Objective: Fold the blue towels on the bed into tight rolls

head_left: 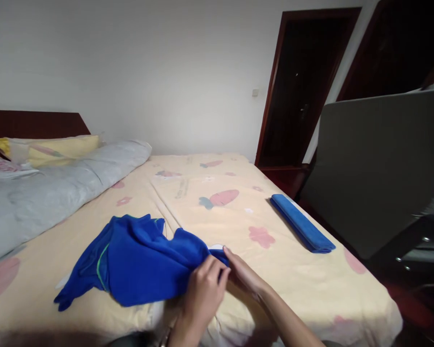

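Note:
A crumpled blue garment with a thin green stripe lies on the pale yellow sheet of the bed, in front of me. My left hand pinches the garment's right edge, fingers curled over the cloth. My right hand meets it at the same edge, fingers pressed on the fabric from the right. Both hands sit close together near the bed's front edge.
A folded blue towel lies near the bed's right edge. A rolled grey duvet and pillows lie at the left by the dark headboard. A grey panel leans right of the bed, with a dark doorway behind.

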Action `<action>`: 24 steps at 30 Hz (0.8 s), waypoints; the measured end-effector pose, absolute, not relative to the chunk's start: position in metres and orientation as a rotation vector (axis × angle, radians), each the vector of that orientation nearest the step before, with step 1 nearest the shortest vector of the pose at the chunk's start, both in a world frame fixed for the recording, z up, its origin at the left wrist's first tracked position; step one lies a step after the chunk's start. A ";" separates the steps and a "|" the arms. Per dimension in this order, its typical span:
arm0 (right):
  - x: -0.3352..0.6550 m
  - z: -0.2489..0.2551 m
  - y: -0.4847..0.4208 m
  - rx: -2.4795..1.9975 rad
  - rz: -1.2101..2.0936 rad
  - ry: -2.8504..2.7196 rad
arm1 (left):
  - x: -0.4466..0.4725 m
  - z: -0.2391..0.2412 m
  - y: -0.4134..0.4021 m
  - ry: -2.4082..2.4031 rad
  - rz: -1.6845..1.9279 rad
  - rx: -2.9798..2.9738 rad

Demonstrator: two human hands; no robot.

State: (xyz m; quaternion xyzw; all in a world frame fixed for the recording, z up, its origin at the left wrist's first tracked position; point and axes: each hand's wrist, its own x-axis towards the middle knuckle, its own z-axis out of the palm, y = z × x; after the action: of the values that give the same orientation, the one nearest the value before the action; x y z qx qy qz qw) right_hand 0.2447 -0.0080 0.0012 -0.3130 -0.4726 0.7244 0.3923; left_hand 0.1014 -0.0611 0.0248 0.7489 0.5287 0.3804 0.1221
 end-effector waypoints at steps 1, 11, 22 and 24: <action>0.247 0.007 -0.009 -0.816 1.822 -1.183 | 0.119 0.018 -0.065 1.468 1.106 2.207; 0.317 0.088 -0.060 -0.875 1.218 -1.770 | 0.102 0.071 -0.086 1.221 1.276 2.168; 0.377 0.188 -0.168 -0.737 0.947 -2.585 | 0.126 0.084 -0.120 0.444 0.503 2.161; 0.392 0.194 -0.185 -0.735 0.689 -2.567 | 0.123 0.100 -0.137 0.504 0.564 2.186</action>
State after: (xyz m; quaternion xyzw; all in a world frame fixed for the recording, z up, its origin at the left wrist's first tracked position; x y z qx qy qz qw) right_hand 0.3922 -0.1851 0.1937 -0.2615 -0.9138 0.2454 0.1908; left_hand 0.1232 -0.1372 0.0997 0.8651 0.1993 0.2231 0.4026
